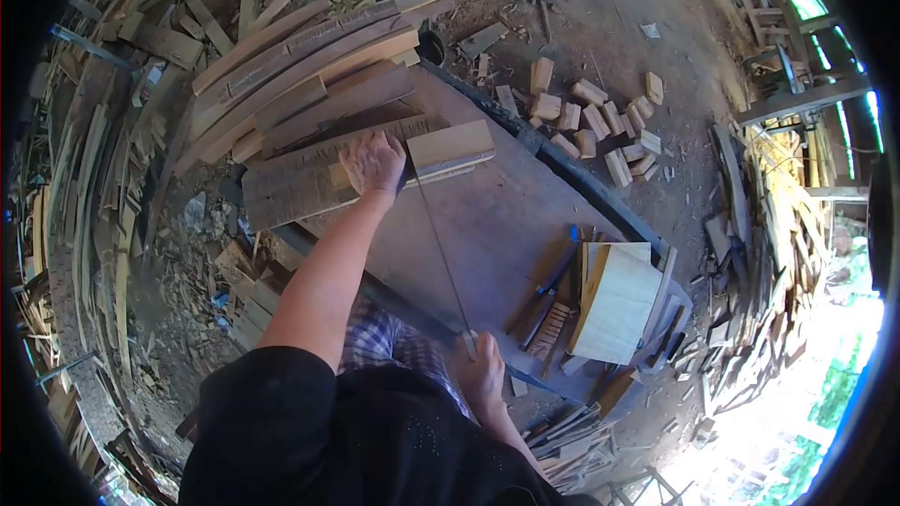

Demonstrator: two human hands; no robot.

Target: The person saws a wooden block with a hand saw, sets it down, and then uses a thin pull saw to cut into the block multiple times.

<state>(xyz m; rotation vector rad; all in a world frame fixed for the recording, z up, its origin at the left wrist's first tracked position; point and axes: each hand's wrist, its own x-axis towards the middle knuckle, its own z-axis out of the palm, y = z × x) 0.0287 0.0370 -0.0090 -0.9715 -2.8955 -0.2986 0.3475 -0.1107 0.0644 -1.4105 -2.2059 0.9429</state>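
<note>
My left hand point(373, 163) presses down on a wooden board point(295, 189), its fingers bent over the wood. Just right of it lies a lighter wooden piece point(452, 148), its near end overhanging the bench. In my right hand point(483, 375), near the bench's front edge, is the handle of a handsaw point(439, 248). Its thin blade, seen nearly edge-on, runs up to the wood beside my left hand. Whether the teeth are in the wood is too fine to tell. My right fingers are wrapped around the handle and partly hidden.
Long planks point(309, 47) are stacked on the bench point(506, 197) at the far left. On its right end lie pale boards point(617, 305) and hand tools point(548, 290). Cut wooden blocks point(595, 122) are scattered on the ground beyond. Scrap timber point(98, 187) lines both sides.
</note>
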